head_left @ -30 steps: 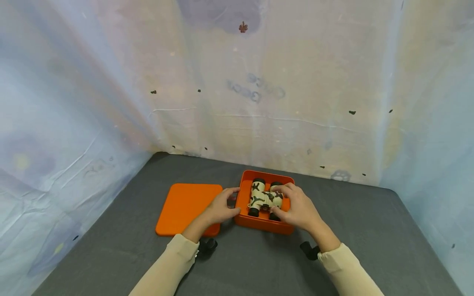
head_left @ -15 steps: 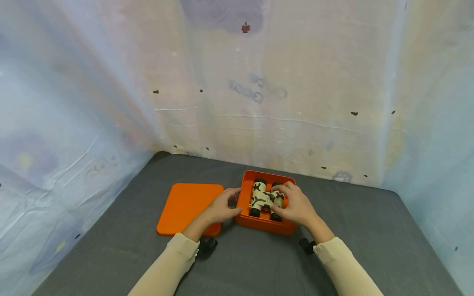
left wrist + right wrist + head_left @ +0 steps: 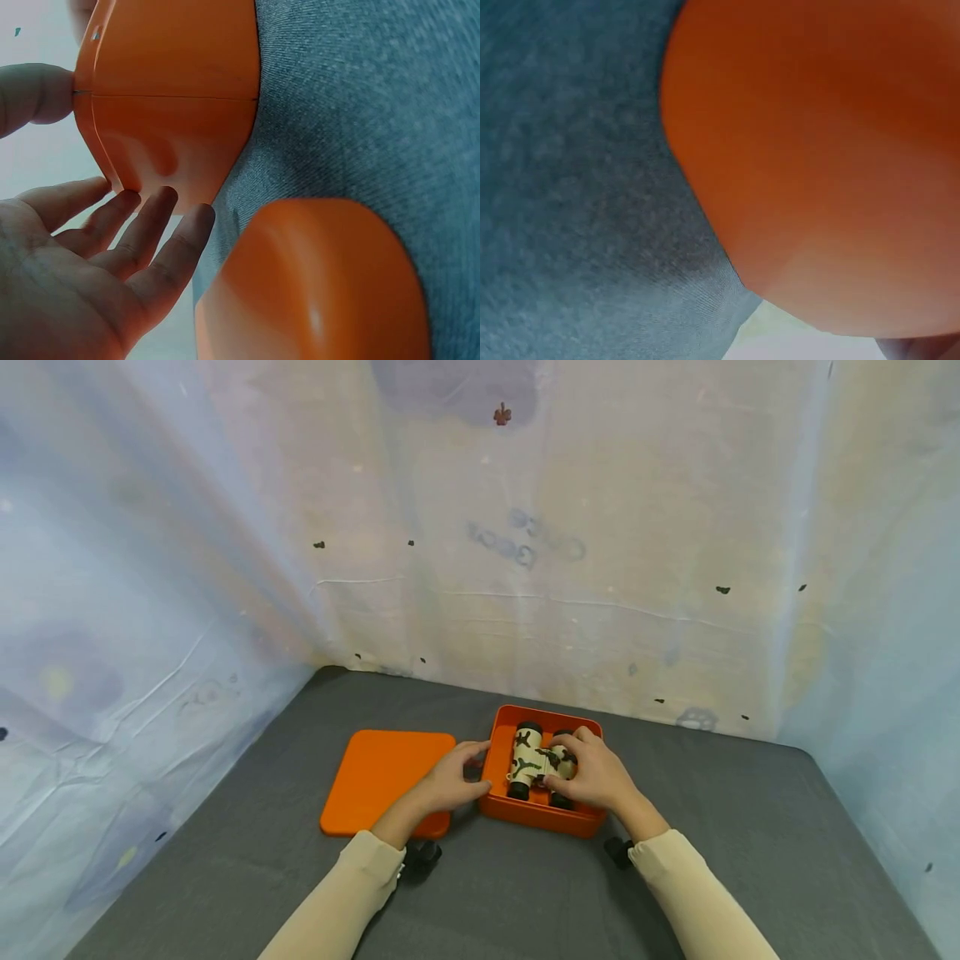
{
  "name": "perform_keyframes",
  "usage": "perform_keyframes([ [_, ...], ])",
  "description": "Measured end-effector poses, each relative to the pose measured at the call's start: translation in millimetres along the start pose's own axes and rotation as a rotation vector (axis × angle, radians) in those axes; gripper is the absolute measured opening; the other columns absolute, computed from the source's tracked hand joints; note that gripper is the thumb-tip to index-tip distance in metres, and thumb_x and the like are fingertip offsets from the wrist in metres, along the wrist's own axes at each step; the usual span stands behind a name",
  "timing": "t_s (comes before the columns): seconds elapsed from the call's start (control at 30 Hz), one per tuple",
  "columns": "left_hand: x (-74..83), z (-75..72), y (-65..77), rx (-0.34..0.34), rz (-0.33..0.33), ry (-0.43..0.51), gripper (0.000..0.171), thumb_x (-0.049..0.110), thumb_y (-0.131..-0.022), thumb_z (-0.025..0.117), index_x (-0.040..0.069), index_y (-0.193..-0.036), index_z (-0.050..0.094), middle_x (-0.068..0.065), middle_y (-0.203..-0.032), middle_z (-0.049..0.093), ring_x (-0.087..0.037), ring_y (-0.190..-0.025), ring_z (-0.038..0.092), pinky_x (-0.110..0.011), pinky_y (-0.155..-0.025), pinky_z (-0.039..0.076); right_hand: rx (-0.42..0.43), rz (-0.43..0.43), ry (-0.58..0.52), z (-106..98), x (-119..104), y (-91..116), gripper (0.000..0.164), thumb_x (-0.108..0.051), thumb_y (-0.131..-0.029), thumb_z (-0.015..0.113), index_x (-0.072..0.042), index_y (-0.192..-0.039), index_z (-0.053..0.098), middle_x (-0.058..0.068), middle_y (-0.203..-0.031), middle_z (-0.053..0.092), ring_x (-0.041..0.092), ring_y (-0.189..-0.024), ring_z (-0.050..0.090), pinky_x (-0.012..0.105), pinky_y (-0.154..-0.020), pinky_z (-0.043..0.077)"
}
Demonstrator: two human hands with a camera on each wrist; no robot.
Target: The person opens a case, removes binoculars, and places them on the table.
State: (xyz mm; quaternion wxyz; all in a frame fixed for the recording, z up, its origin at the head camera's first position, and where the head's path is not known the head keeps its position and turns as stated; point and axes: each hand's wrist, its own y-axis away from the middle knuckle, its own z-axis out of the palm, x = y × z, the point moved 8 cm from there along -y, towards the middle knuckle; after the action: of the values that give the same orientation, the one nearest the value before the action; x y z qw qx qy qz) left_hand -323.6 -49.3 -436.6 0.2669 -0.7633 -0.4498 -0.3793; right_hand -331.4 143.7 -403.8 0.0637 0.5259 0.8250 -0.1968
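Binoculars (image 3: pixel 528 756) in cream, green and black camouflage lie inside an orange box (image 3: pixel 536 814). My right hand (image 3: pixel 596 772) reaches in over the box's right side and grips the right barrel between thumb and fingers, covering part of it. At the left side, my left hand (image 3: pixel 450 781) spans the outer wall, thumb near the front corner. The left wrist view has its fingertips against the outside of the box (image 3: pixel 180 60) and the thumb at the rim. An orange wall of the box (image 3: pixel 817 165) fills much of the right wrist view.
A flat orange lid (image 3: pixel 386 781) lies on the grey cloth-covered table (image 3: pixel 517 893), left of the box and partly under my left forearm. Black wrist cameras hang below both wrists. A pale patterned curtain (image 3: pixel 585 652) hangs behind the table's far edge.
My right thumb and fingers have moved slightly left, further over the binoculars, covering more of the right barrel. The left hand, box and lid stay put; the head view has shifted slightly.
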Motion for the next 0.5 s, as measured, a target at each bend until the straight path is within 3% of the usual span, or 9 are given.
perform_keyframes([
  [0.27, -0.1, 0.3, -0.7, -0.003, 0.008, 0.017, 0.061, 0.023, -0.082, 0.058, 0.015, -0.136, 0.031, -0.006, -0.136, 0.032, -0.025, -0.116, 0.043, -0.038, -0.083, 0.046, -0.046, 0.026, 0.021, 9, 4, -5, 0.054, -0.049, -0.068, 0.066, -0.023, -0.113, 0.056, 0.003, -0.084, 0.042, 0.014, -0.061, 0.035, 0.027, -0.050, 0.029],
  [0.5, -2.8, 1.3, -1.6, -0.003, -0.013, -0.015, 0.063, 0.025, -0.082, 0.058, 0.013, -0.137, 0.030, -0.003, -0.136, 0.032, -0.021, -0.116, 0.044, -0.033, -0.081, 0.047, -0.062, 0.041, 0.033, 13, 6, -6, 0.056, -0.052, -0.066, 0.067, -0.024, -0.113, 0.057, 0.002, -0.082, 0.041, 0.014, -0.058, 0.034, 0.027, -0.049, 0.029],
])
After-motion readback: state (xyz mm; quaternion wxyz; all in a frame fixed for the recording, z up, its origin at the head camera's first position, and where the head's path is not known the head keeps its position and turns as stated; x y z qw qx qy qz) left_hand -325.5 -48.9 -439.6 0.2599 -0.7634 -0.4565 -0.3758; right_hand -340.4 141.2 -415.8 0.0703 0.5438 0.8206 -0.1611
